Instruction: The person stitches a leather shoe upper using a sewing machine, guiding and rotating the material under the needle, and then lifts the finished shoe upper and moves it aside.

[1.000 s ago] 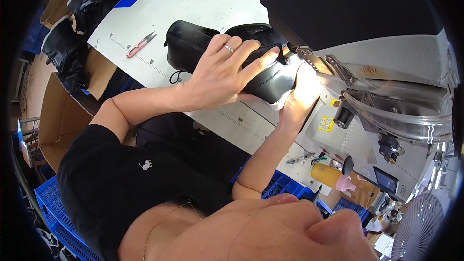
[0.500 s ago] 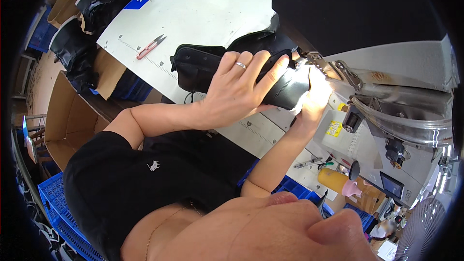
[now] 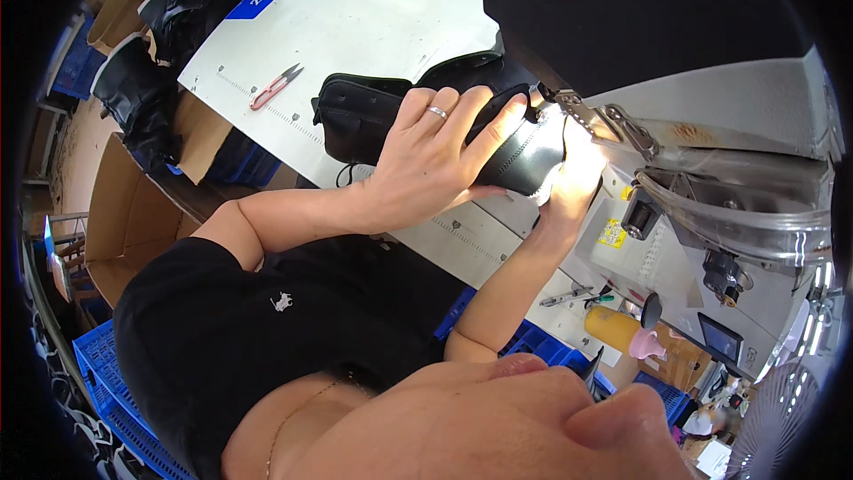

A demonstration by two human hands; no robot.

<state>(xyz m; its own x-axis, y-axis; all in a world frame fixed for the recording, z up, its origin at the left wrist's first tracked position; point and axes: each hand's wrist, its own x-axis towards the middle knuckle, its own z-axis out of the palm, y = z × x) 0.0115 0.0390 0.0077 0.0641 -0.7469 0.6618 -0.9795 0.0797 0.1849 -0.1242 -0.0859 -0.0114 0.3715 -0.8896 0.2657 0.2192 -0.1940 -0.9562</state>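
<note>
A black leather boot upper (image 3: 520, 157) with a line of stitching lies under the head of a sewing machine (image 3: 613, 129). Wearing a ring, my left hand (image 3: 433, 156) is closed over its near side, fingers bent across the top and thumb low along the edge. At the other end, beside the needle area, my right hand (image 3: 576, 180) grips the upper's rim. Glare from a lamp washes out those fingers. The rest of the leather (image 3: 364, 116) stretches left over the white table, a dark cord loop hanging from it. The needle tip is hidden.
Pink-handled thread snips (image 3: 277, 87) lie on the white table (image 3: 382, 9). A yellow bottle (image 3: 611, 327) with a pink cap and some pens (image 3: 566, 297) are at lower right. More black uppers (image 3: 138, 93), a cardboard box (image 3: 133, 213) and blue crates (image 3: 111, 373) stand left.
Both hands and the boot upper have shifted slightly left and up in view, as has the machine head. The grip looks the same.
</note>
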